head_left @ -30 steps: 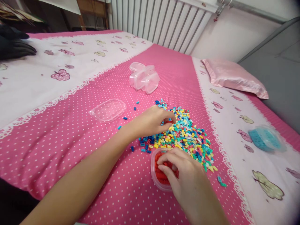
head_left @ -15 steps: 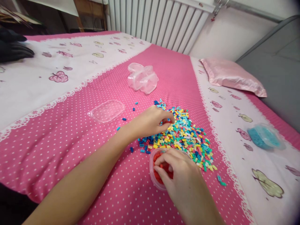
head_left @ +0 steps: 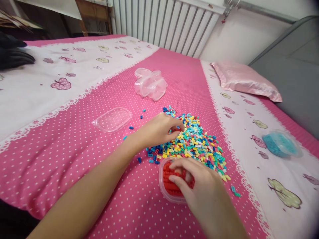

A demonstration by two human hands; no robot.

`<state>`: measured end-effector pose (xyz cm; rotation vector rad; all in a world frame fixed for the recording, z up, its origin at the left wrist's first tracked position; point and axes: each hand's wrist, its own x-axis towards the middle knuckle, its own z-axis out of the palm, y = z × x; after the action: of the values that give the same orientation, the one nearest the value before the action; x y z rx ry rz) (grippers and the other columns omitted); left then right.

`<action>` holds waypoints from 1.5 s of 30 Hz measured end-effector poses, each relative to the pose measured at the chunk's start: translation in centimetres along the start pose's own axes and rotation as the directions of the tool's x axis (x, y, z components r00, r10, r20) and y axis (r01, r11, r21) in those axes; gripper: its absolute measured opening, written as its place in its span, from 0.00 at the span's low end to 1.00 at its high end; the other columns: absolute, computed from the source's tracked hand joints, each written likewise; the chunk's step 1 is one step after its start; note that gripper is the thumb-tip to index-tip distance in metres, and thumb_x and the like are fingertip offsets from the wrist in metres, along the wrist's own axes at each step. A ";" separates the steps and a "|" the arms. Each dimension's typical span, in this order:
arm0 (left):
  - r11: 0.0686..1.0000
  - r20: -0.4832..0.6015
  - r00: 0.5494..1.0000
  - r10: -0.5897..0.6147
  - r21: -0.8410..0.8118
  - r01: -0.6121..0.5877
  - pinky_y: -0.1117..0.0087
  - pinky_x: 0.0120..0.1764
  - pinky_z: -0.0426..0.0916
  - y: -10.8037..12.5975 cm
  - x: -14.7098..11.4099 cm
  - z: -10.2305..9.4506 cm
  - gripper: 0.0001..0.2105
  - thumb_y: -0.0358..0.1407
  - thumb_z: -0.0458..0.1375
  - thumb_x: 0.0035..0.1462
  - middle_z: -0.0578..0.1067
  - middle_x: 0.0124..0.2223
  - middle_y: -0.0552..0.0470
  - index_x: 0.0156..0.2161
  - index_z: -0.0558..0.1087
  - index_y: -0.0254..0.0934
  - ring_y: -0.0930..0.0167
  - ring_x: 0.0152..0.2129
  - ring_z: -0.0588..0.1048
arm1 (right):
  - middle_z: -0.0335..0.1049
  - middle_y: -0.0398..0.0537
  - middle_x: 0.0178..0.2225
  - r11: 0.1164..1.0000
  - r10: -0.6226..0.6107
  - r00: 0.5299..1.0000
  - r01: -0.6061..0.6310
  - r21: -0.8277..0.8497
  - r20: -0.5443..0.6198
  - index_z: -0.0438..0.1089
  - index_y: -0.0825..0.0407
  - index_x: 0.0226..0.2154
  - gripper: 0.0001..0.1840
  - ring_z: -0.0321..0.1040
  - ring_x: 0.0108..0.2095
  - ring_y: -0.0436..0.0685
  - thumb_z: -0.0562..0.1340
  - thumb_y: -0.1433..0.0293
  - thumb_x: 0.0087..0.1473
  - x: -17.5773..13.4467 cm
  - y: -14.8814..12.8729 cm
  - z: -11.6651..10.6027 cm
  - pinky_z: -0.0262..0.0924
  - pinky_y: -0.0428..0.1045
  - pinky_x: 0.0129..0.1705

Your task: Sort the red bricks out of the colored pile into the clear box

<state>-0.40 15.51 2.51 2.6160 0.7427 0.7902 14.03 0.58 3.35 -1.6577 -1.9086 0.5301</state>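
My left hand (head_left: 164, 129) rests at the left side of a pile of small toy bricks (head_left: 199, 142) in many colours. Its fingers are curled, thumb and forefinger tips close together; whatever they pinch is too small or hidden to make out. Below the pile stands a clear plastic tub (head_left: 163, 189) with red bricks (head_left: 171, 182) inside. Over the tub's right half is my right hand (head_left: 199, 179), thumb and forefinger apart above the red bricks, with nothing visible between them. That hand hides part of the tub's far and right rim.
A clear lid (head_left: 113, 120) lies left of the pile, and several clear tubs (head_left: 151, 84) are grouped beyond it. A tub of blue-green bricks (head_left: 281, 144) stands at right. Stray bricks (head_left: 139, 160) dot the pink bedspread. Also visible are a pillow (head_left: 245, 79) and a black glove (head_left: 15, 54).
My right hand has shifted slightly right and its thumb and forefinger have spread, uncovering more red bricks. The left hand stays nearly in place at the pile. The view has shifted slightly.
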 end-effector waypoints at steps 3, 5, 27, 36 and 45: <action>1.000 0.013 1.000 0.002 -0.008 -0.001 0.72 0.38 0.66 -0.1 0.0 0.0 0.10 0.28 0.56 0.59 0.82 0.36 0.51 0.42 0.79 0.36 0.72 0.31 0.78 | 0.76 0.37 0.25 0.996 0.080 0.995 -0.077 0.053 -0.063 0.75 0.46 0.30 0.09 0.71 0.24 0.53 0.66 0.76 0.47 0.4 1.1 -1.6 0.64 0.48 0.28; 1.000 0.015 1.000 -0.002 -0.006 0.002 0.72 0.36 0.65 -0.1 0.0 -0.1 0.10 0.28 0.56 0.59 0.82 0.36 0.51 0.42 0.79 0.36 0.72 0.30 0.77 | 0.77 0.39 0.25 0.987 0.113 0.989 -0.102 0.122 -0.091 0.76 0.45 0.29 0.04 0.73 0.25 0.53 0.66 0.71 0.50 0.9 2.1 -2.8 0.66 0.48 0.28; 0.999 0.018 0.999 -0.048 -0.017 0.048 0.74 0.34 0.66 0.2 0.3 -0.4 0.09 0.30 0.56 0.60 0.80 0.31 0.53 0.42 0.79 0.36 0.74 0.27 0.77 | 0.78 0.39 0.34 0.989 -0.067 0.995 0.077 0.125 -0.079 0.76 0.46 0.30 0.17 0.76 0.35 0.51 0.59 0.84 0.51 1.2 1.4 -2.0 0.67 0.46 0.38; 0.999 -0.005 0.999 -0.039 -0.030 0.039 0.74 0.33 0.63 0.3 0.2 -0.5 0.09 0.30 0.57 0.60 0.79 0.30 0.54 0.41 0.79 0.37 0.74 0.26 0.75 | 0.77 0.39 0.30 0.996 -0.067 0.996 0.062 -0.070 -0.060 0.73 0.49 0.28 0.11 0.74 0.32 0.55 0.65 0.82 0.51 1.2 0.8 -0.4 0.63 0.49 0.34; 0.999 -0.008 1.000 -0.018 -0.035 0.018 0.73 0.33 0.61 0.1 0.1 -0.5 0.10 0.29 0.56 0.58 0.77 0.29 0.55 0.41 0.79 0.37 0.74 0.26 0.73 | 0.76 0.44 0.32 0.978 -0.125 0.992 0.122 -0.166 -0.003 0.75 0.49 0.31 0.10 0.73 0.34 0.58 0.63 0.79 0.56 0.8 0.1 0.8 0.63 0.52 0.37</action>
<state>-0.62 15.54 3.01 2.5737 0.7469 0.8015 13.53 1.45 2.74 -1.6253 -2.0780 0.3168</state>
